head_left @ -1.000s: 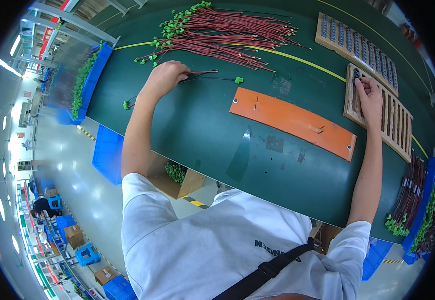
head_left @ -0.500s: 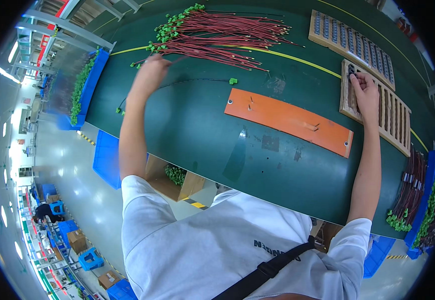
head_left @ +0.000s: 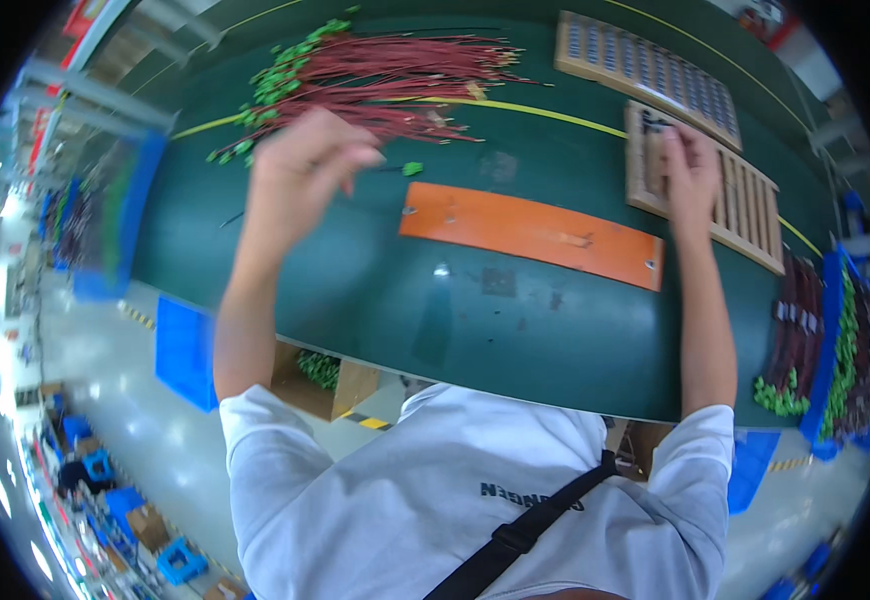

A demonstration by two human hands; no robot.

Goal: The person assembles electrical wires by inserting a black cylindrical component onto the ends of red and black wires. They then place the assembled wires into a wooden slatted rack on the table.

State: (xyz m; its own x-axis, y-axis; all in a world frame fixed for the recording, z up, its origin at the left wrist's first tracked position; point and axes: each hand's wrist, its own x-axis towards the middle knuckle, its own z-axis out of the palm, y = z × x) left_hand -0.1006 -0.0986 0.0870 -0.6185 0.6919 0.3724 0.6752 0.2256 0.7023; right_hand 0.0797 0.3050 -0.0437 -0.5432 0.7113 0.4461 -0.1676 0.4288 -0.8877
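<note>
My left hand, blurred by motion, hovers over the near side of a pile of red wires with green connectors. Its fingers are drawn together in a pinch; what lies between them is too smeared to make out. A dark wire with a green connector lies beside that hand, partly hidden by it. At the right, my right hand is closed at the upper left end of a slotted wooden rack. Its fingertips pinch a small dark part there.
An orange board with small pins lies mid-table. Behind the rack stands a second wooden rack filled with grey parts. Bundled dark red wires and a blue bin are at the right edge, another blue bin at the left.
My left hand has come away from the connector end of the pile, toward me and slightly right. My right hand stays at the rack's upper end. The whole view has shifted.
</note>
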